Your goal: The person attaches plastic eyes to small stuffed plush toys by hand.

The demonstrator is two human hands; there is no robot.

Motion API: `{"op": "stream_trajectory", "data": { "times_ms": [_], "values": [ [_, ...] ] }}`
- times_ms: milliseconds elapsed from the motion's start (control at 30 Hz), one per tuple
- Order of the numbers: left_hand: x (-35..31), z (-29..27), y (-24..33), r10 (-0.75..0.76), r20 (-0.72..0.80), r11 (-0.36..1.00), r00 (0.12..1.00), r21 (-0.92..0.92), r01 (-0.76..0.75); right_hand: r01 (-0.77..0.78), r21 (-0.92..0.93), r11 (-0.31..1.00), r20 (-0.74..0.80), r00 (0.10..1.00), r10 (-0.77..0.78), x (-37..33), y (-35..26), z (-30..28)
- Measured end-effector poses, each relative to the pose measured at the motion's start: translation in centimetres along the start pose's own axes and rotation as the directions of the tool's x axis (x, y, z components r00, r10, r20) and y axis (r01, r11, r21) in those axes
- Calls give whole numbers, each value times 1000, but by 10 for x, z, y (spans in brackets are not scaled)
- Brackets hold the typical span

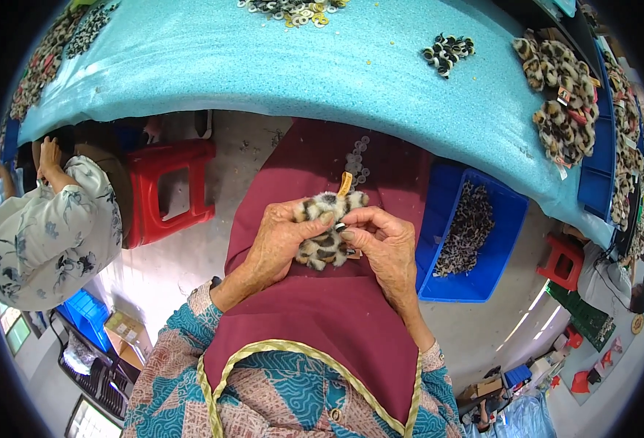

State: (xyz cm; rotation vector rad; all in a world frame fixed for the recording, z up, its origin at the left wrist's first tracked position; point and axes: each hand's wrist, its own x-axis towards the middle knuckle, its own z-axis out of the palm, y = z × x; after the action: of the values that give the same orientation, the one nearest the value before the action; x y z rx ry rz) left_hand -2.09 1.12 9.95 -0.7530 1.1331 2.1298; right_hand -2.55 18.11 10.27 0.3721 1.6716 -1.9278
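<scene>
Over my lap, my left hand (282,237) is closed round a small plush piece (320,252) of fluffy white, tan and black spotted fur. Its thumb presses on the fur from the left. A yellow fabric tag (345,182) sticks up from the top of the plush. From the right, my right hand (384,241) pinches a small black-and-white piece (340,227) between thumb and forefinger, right against the fur. The fingertips partly cover that piece, so its exact shape is hidden. Several small pale washers (358,157) lie in a line on my maroon apron (278,212).
A turquoise-covered table (300,73) spans the far side, bearing black-and-white pieces (447,55), pale and yellow rings (303,13) and heaped spotted plush (564,109). A blue bin (438,219) of small pieces stands right. Left are a red stool (139,193) and a seated person (63,226).
</scene>
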Motion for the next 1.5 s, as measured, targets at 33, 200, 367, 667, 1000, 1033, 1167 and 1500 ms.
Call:
{"op": "stream_trajectory", "data": {
  "times_ms": [33, 200, 367, 667, 1000, 1033, 1167, 1500],
  "values": [
    [-1, -1, -1, 0, 3, 1000, 1000, 1, 0, 6, 0, 1000, -7, 1000, -6, -1, 0, 0],
    [-4, -5, -5, 485, 152, 620, 861, 634, -462, 85, -210, 974, 9, 996, -84, 5, 7, -3],
    [-9, -2, -8, 655, 310, 323, 689, 710, -626, 13, -129, 992, 1, 1000, -13, 4, 0, 5],
    [-1, -11, -6, 593, 367, 427, 717, 611, -666, -34, 111, 993, 111, 994, 22, 5, -5, -5],
    [-19, -15, 20, 678, 706, -148, 206, 405, -902, 526, -32, 850, 543, 723, -427, 15, -36, -14],
    [-22, -17, 21, 681, 710, -202, 180, 418, -886, 524, -36, 851, 535, 729, -427, 12, -36, -11],
    [-32, -21, 22, 702, 689, -236, 178, 461, -855, 574, 10, 819, 491, 711, -504, -3, -35, 6],
    [-19, -32, -9, 697, 447, 320, 561, 506, -801, 248, -157, 956, 610, 785, -103, 4, -7, -9]
  ]
}}
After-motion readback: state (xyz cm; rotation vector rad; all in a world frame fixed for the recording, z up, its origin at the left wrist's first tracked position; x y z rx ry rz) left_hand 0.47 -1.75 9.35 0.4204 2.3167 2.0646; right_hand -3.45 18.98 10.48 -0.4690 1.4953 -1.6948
